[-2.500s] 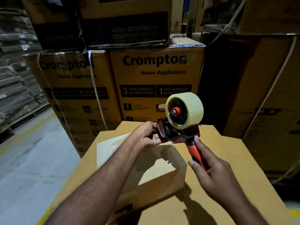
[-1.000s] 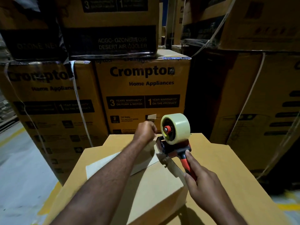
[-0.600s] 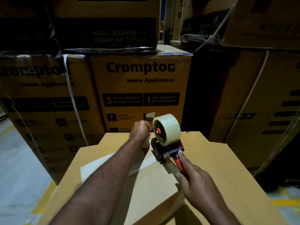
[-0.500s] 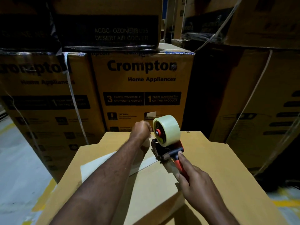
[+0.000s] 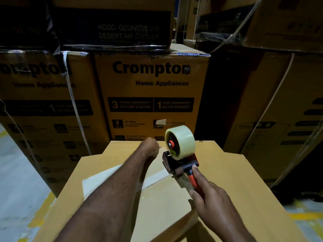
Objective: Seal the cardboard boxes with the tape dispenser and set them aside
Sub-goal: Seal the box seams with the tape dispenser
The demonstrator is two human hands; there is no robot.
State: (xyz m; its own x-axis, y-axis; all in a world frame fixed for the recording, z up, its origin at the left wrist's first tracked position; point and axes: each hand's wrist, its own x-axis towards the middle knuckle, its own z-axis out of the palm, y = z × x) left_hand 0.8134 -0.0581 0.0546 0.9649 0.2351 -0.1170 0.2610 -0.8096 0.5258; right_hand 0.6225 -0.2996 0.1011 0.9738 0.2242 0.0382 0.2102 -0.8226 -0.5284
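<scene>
- Nearest, the right grip is wrapped round the red handle of the tape dispenser, forefinger laid straight along it.
- The dispenser is down on the top of the cardboard box, toward the box's far right side. Its long axis runs from the handle, near and right, to the mouth end, far and left — the tape roll stands on edge above, red hub facing left.
- The box has its flaps down and rests on a large flat carton.
- At the box's far edge, just left of the dispenser, the left grip is curled like a fist — I cannot tell whether it holds anything.
- Behind the box stand stacked Crompton cartons, banded with white straps.
</scene>
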